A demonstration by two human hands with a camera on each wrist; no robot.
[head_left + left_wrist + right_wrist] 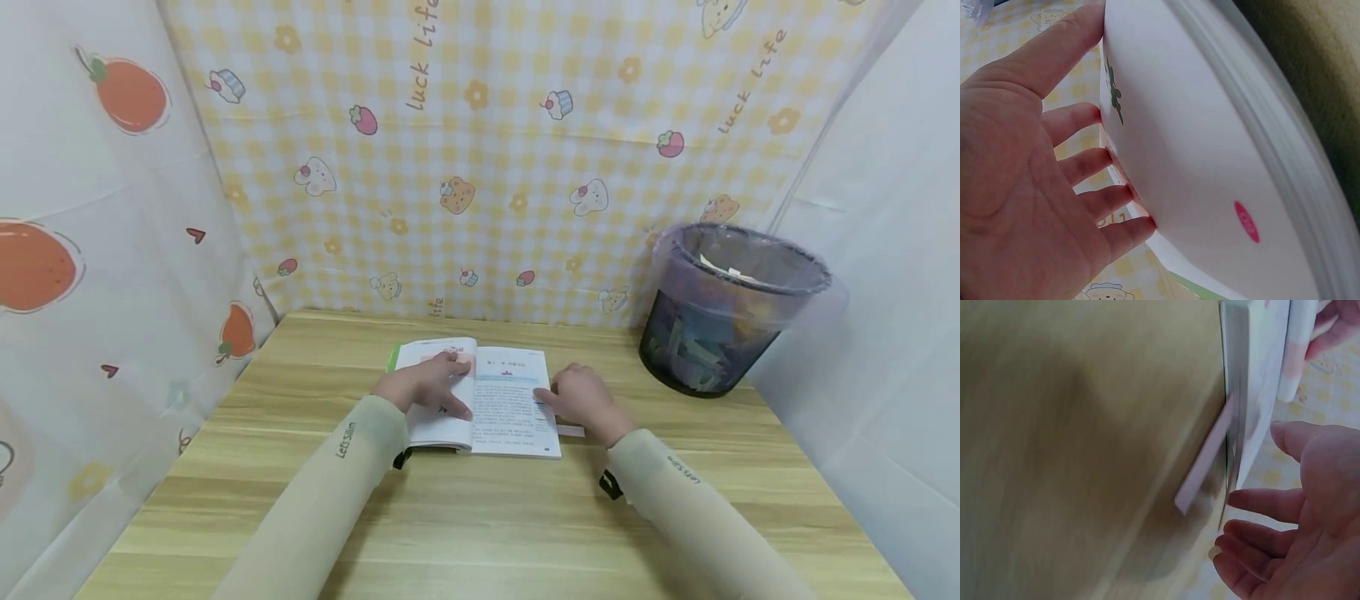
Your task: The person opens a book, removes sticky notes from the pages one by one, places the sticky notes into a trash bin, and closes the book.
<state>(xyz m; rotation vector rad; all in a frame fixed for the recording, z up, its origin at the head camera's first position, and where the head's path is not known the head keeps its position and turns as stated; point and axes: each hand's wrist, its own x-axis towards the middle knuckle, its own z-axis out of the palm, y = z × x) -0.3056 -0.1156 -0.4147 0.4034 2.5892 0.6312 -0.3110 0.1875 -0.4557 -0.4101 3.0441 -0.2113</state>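
A thick book [510, 417] lies open on the wooden table, with printed text on its right page. My left hand [431, 385] rests on the left page, fingers spread; in the left wrist view the fingertips of my left hand [1029, 181] touch the page [1179, 144] near a green print. At the book's right edge, my right hand [583, 396] has its thumb over the page and its other fingers curled by the edge, as the right hand [1297, 506] also shows in the right wrist view. A pale pink paper strip [572, 431] sticks out from that edge.
A dark bin [701, 342] with a translucent purple liner stands at the table's back right, white scraps inside. Patterned cloth [480, 167] hangs behind the table [480, 525], with white cloth at both sides.
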